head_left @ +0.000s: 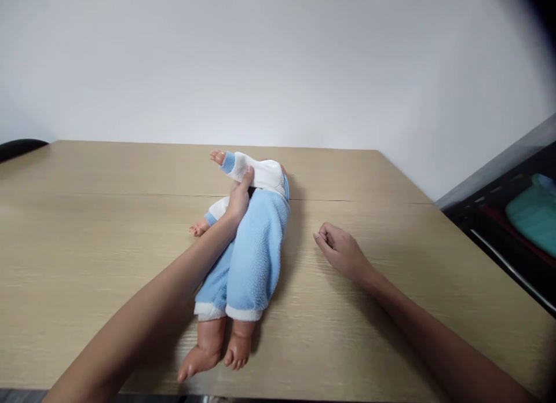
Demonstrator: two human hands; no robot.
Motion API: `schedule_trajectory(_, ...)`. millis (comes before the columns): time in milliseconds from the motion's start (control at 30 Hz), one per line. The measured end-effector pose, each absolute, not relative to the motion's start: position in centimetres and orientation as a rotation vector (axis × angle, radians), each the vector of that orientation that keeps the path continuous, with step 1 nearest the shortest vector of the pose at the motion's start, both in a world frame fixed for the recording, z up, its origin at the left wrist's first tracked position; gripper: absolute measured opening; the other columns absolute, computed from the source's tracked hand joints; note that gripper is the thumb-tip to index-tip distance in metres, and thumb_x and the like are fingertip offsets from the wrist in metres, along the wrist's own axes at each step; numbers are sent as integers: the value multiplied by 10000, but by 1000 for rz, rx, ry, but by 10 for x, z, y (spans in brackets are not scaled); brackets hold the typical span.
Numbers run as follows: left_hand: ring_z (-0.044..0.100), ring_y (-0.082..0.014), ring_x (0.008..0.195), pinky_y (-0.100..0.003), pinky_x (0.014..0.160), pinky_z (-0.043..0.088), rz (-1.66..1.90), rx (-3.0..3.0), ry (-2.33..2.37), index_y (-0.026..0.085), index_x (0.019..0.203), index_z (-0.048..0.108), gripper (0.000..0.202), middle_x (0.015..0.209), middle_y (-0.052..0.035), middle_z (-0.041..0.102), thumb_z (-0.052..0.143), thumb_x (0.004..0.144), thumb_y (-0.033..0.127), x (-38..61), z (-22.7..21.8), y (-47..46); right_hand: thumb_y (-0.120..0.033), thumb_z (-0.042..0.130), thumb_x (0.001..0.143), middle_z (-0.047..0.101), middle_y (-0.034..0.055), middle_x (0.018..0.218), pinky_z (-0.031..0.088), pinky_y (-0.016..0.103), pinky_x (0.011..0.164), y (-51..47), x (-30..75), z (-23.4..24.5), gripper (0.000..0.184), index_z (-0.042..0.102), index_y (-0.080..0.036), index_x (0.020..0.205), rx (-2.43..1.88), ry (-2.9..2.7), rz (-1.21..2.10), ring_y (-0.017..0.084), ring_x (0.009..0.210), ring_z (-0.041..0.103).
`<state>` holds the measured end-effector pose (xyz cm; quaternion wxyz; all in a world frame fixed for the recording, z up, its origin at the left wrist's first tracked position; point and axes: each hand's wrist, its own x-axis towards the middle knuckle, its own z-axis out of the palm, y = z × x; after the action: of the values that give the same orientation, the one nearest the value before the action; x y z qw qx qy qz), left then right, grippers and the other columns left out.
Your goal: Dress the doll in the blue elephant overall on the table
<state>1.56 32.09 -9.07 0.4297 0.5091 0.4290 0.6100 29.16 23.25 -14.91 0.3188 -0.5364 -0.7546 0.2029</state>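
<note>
The left hand [240, 197] is closed about the doll [260, 241] at chest level, on its front side. The thumb lies along the white upper sleeve [264, 172]; the other fingers are largely hidden, so their exact purchase cannot be determined. The right hand [341, 249] is curled into a loose fist with no object visible in it. It is located on the back side of the doll, apart from it, roughly level with the blue trousers [256, 246]. Contact between this fist and the table [369, 177] cannot be confirmed.

The left hand is therefore the nearer: it touches the doll, which lies between the two hands. The doll rests on its side on the table, both arms extended past the left hand. Its long axis runs away from the wearer, bare feet [238, 345] nearest; the head is not clearly visible. Beyond the doll's far end stands the wall [217, 61].
</note>
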Motion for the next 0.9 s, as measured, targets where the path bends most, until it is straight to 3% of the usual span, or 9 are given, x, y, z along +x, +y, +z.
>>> schedule_trajectory(200,565,-351,1516,-486,1338,381,1533,1284,1012,191,1331,687,495,1446,-106,741,651,1006,563,35,-87,316,-263,548,914,496,-44,678,343,329,631,234,294,-154,163,448,-265,786,-1427,-1977,522,177,615,467)
schedule_trajectory(267,557,-344,1521,-472,1339,368,1512,1349,1034,188,1330,677,464,1479,-110,720,643,1017,529,43,-87,314,-225,567,869,532,-42,705,371,329,635,236,295,-159,89,488,-264,854,-1421,-1951,528,180,623,491)
schedule_trajectory(333,557,-344,1513,-486,1333,362,1484,1439,1100,191,1310,672,426,1492,-111,708,624,1029,508,50,-87,312,-224,602,858,600,-27,782,422,336,653,238,295,-164,139,541,-256,980,-1396,-1887,569,183,639,527)
schedule_trajectory(467,636,-355,1375,-529,1235,445,1430,1778,1248,184,1237,667,328,1382,-149,741,557,1055,434,67,-91,305,-432,647,975,701,69,1092,554,382,820,242,294,-165,374,557,-243,1286,-1252,-1610,836,219,859,675)
schedule_trajectory(600,667,-366,1245,-536,1103,515,1188,2270,1359,176,1216,644,257,1272,-182,734,546,1026,319,85,-93,293,-657,463,1057,723,120,1341,581,442,956,246,295,-155,589,472,-299,1525,-1089,-1318,1277,258,1068,739)
schedule_trajectory(700,664,-370,1203,-527,1063,529,927,2508,1386,200,1245,642,306,1213,-157,725,638,976,347,95,-91,282,-728,360,1034,743,128,1380,585,511,998,250,296,-147,623,559,-318,1458,-993,-1123,1492,304,1161,748)
schedule_trajectory(800,659,-363,1230,-517,1107,516,838,2606,1270,213,1359,630,475,1286,-144,713,724,920,370,97,-86,272,-737,285,1028,759,157,1362,569,563,1018,254,299,-142,645,664,-288,1292,-953,-962,1613,340,1193,742)
schedule_trajectory(900,659,-361,1269,-526,1138,495,876,2581,1224,227,1359,645,461,1342,-141,713,702,970,469,86,-80,265,-727,265,1037,748,160,1397,571,568,1023,255,302,-133,645,686,-279,1230,-960,-866,1742,345,1226,731)
